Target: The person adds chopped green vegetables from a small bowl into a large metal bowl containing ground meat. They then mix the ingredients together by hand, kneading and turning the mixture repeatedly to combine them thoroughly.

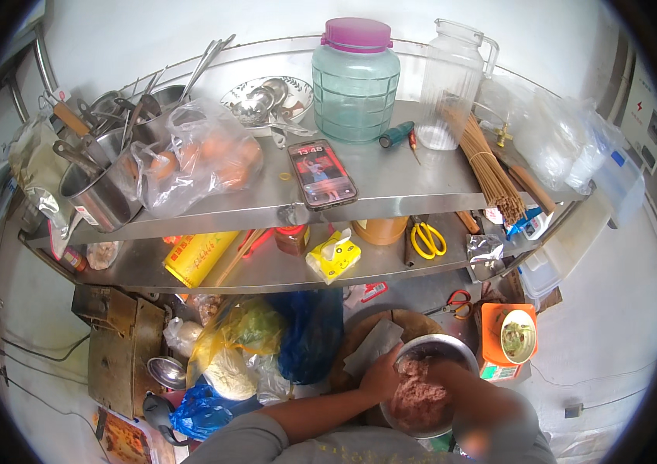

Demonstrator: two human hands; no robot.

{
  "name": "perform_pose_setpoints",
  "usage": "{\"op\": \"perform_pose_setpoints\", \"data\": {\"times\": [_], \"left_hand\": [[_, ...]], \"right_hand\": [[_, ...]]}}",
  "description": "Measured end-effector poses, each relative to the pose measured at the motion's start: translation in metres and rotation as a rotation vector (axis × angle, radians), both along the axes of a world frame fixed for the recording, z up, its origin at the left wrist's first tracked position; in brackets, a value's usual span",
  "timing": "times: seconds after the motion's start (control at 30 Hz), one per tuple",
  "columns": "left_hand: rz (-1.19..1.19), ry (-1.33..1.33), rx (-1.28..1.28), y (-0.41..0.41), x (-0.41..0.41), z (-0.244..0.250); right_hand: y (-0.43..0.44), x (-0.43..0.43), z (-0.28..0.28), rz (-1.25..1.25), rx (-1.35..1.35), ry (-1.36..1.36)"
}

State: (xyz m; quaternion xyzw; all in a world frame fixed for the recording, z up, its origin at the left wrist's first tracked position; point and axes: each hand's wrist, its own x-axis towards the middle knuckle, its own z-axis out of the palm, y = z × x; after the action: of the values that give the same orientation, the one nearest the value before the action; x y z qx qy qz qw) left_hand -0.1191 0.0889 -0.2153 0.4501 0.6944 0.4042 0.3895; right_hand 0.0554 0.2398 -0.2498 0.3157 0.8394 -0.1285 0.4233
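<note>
A round metal bowl (466,348) holding pinkish minced meat (418,397) is close to my body at the lower right. My left hand (382,374) grips the bowl's left rim. My right hand (436,374) reaches down into the bowl at the meat; its fingers are hidden, so whether they close on anything does not show. Behind the bowl, a cleaver blade (376,345) lies on a round wooden chopping board (395,319). To the right, a small bowl of chopped greens (518,336) stands on an orange kitchen scale (488,316).
Red-handled scissors (459,304) lie behind the bowl. Plastic bags (233,371) and a metal ladle (167,372) are at the left. Above runs a two-tier steel shelf (386,206) with a phone (322,174), eggs in a bag (206,159), a large jar (355,87) and a glass pitcher (450,87).
</note>
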Motion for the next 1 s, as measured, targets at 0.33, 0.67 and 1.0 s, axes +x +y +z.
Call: {"op": "perform_pose_setpoints", "data": {"times": [0.33, 0.67, 1.0], "left_hand": [[0.185, -0.01, 0.11, 0.005, 0.007, 0.025], [0.233, 0.272, 0.134, -0.007, 0.016, 0.004], [0.49, 0.309, -0.001, -0.021, 0.048, 0.0]], "right_hand": [[-0.076, 0.021, 0.042, 0.035, -0.13, 0.182], [-0.053, -0.004, 0.027, 0.309, 0.038, 0.352], [-0.066, 0.033, -0.001, 0.371, -0.429, 0.333]]}}
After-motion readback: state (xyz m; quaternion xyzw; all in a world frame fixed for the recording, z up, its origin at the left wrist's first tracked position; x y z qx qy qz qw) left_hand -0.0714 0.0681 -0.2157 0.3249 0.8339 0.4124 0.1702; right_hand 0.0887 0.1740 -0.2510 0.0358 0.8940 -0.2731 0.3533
